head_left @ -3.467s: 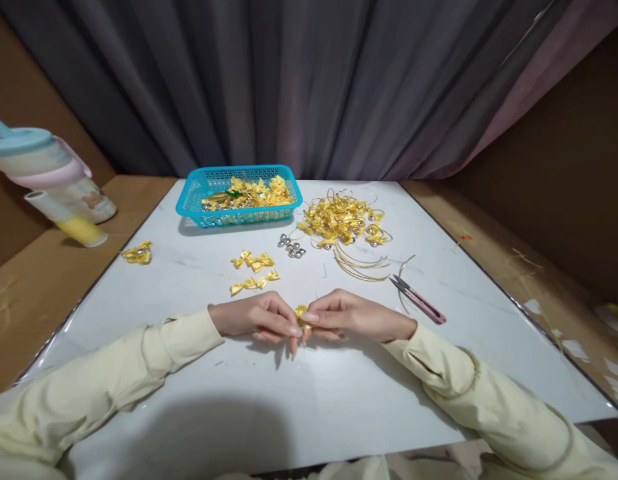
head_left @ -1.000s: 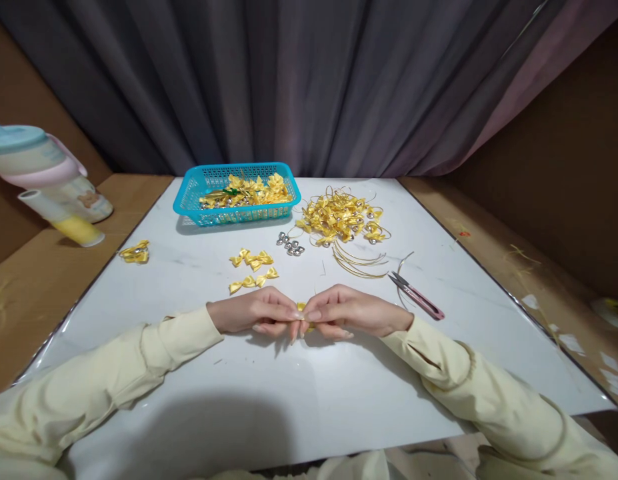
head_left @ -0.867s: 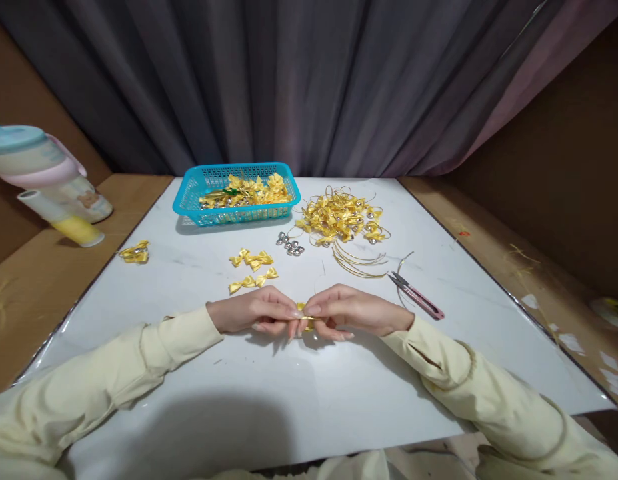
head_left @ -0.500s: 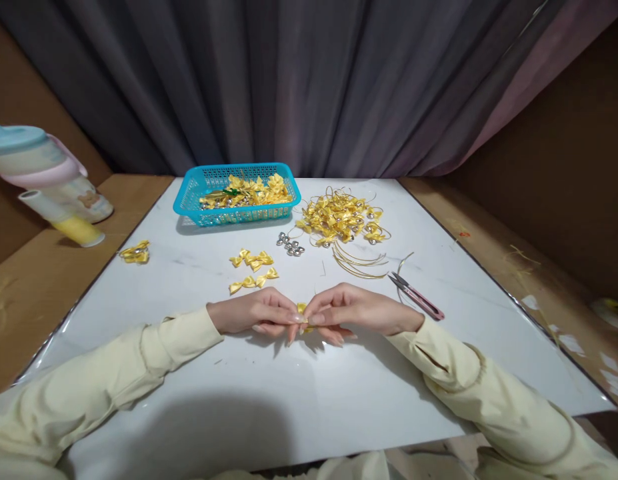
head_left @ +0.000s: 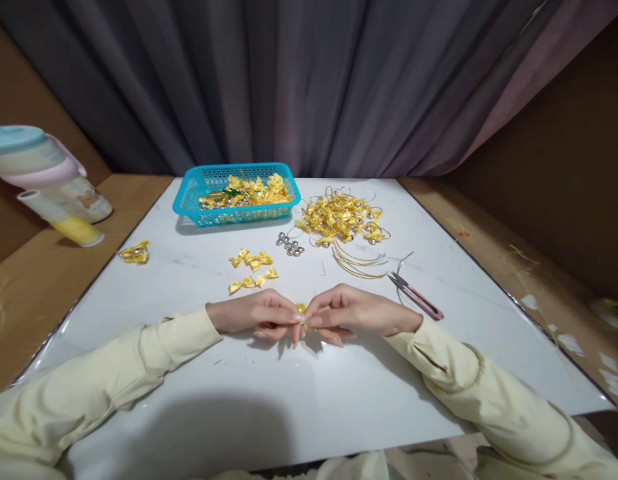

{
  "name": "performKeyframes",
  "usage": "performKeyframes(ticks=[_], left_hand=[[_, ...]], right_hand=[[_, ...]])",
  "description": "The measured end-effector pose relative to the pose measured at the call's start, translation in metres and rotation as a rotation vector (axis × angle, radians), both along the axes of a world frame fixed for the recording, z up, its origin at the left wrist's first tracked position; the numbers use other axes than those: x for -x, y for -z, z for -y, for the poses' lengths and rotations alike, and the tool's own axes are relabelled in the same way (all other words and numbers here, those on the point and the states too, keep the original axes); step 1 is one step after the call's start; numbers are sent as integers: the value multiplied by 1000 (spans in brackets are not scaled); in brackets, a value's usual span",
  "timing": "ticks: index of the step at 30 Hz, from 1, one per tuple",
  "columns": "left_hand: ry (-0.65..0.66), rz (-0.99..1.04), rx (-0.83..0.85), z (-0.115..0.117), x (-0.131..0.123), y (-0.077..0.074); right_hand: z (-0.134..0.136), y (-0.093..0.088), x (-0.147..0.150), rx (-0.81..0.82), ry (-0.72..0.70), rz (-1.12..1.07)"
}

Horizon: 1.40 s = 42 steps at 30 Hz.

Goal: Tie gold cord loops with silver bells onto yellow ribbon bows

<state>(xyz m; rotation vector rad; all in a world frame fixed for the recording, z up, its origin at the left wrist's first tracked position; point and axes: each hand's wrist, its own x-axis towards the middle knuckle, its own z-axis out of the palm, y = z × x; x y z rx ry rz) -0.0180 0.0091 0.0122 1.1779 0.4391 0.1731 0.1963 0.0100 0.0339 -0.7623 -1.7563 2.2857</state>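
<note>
Both hands are meeting low over the near middle of the glossy white tabletop [head_left: 309, 393], forearms lying on it, which is probably steadying such fine finger work. The left hand [head_left: 253, 313] is pinching one side of a small yellow satin ribbon bow [head_left: 302, 308] between thumb and forefinger, its other fingers curling under. The right hand [head_left: 359, 312] is closing its fingertips on the opposite side, so the bow is sitting between them just above the surface. Supplies are lying within easy reach beyond: loose yellow bows [head_left: 253, 261], small silver bells [head_left: 291, 245], a heap of yellow bows with gold cord loops [head_left: 341, 219], a turquoise plastic mesh basket [head_left: 236, 217] and pink-handled thread snips [head_left: 416, 297] near the right hand.
</note>
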Motion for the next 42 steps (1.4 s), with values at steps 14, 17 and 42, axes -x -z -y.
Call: performKeyframes(ticks=[14, 17, 42], left_hand=[[8, -77, -78, 0, 1, -4], [23, -73, -78, 0, 1, -3], [-103, -539, -1064, -7, -15, -12]], right_hand=[[4, -8, 0, -182, 41, 153], [6, -11, 1, -215, 31, 152], [35, -35, -35, -309, 171, 310]])
